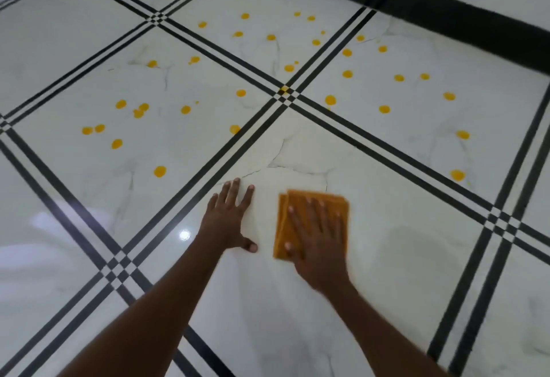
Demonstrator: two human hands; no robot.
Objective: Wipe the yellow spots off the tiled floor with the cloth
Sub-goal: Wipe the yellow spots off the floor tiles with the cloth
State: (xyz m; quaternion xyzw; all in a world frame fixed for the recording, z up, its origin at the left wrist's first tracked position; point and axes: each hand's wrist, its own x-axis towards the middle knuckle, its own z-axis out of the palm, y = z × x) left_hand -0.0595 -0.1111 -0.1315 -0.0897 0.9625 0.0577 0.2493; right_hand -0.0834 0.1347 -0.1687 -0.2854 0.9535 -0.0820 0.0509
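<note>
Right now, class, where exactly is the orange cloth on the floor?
In the head view, the cloth lies folded flat on the near white tile, lower centre, pressed under the right hand, just right of the left hand.

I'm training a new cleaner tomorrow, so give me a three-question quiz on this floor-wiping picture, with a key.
1. True or false: the right hand lies flat on the orange cloth.
2. What does the left hand touch? A) the cloth B) the bare floor tile C) a yellow spot
3. Fill in: the yellow spots lie mostly ____ the hands, away from the person.

Key: 1 true; 2 B; 3 beyond.
</note>
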